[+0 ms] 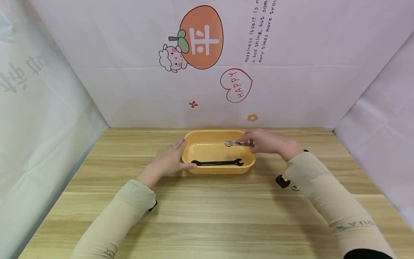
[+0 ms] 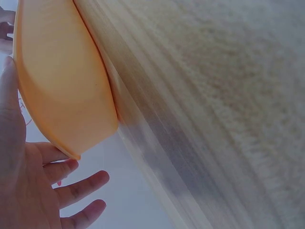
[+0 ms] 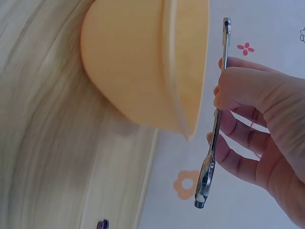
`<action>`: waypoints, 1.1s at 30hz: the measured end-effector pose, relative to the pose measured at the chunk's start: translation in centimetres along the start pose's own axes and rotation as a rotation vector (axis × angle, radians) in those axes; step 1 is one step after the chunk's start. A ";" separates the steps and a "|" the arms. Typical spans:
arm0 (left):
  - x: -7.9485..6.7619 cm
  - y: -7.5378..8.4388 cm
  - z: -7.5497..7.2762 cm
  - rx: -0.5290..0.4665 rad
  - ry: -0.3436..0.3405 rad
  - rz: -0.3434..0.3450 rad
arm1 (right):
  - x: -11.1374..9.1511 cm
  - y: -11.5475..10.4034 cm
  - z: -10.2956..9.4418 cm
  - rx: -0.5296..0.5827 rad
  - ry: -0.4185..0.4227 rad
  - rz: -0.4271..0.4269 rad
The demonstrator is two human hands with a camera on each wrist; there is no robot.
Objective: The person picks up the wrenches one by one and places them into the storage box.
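Silvery wrench [image 3: 216,126] (polished, slender) between fingers [image 3: 249,136]

Beyond the wood-grain counter [image 1: 207,216], a pale far backdrop [image 1: 136,93] bears an orange fruit [image 1: 202,37] and a red heart [image 1: 237,85], while a black-and-yellow object [image 1: 283,181] lies at right.

The slim silver wrench with shaped ends [image 3: 216,130] looks to you like polished metal, smooth & v. glossy. The long black wrench [image 1: 218,163] seems metal also, dark w/ slight shine. Your yellow-orange rounded tub [image 1: 220,171] is smooth plastic, semi-gloss inside. The pale brown wood-grain table [image 1: 207,216] has low sheen. Your beige sleeves [image 1: 130,203] are matt cloth; the white printed wall sheet [image 1: 142,100] looks smooth, w/ creases.
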State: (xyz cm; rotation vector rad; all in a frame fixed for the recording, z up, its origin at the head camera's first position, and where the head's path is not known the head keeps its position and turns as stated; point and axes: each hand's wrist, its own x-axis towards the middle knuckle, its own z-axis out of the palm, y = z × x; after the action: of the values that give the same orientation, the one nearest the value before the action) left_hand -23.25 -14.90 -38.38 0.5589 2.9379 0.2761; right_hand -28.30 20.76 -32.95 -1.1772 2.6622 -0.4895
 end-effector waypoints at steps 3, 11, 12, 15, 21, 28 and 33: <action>0.0 0.0 0.0 0.007 0.004 0.003 | 0.4 -0.3 0.0 0.006 -0.003 -0.006; 0.1 0.1 0.0 -0.001 0.005 0.001 | 1.2 -1.2 0.0 0.016 -0.033 -0.008; 0.1 0.1 0.0 -0.004 0.007 0.000 | 1.3 -1.3 0.0 0.019 -0.036 -0.006; 0.0 0.1 -0.1 -0.004 0.008 0.003 | 1.6 -1.5 0.1 0.022 -0.036 -0.003; -0.1 0.1 -0.2 -0.002 -0.001 0.000 | 2.4 -2.1 0.2 0.004 -0.021 -0.022; 0.0 0.1 -0.2 0.008 -0.005 -0.003 | 3.1 -2.4 0.5 -0.001 -0.024 -0.053; 0.0 0.1 -0.2 0.014 -0.006 -0.002 | 3.5 -2.7 0.9 -0.001 -0.040 -0.031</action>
State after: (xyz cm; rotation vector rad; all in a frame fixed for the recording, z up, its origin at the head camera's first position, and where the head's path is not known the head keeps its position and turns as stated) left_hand -23.24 -14.84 -38.19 0.5577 2.9370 0.2533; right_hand -28.54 16.21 -32.91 -1.2166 2.6148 -0.4648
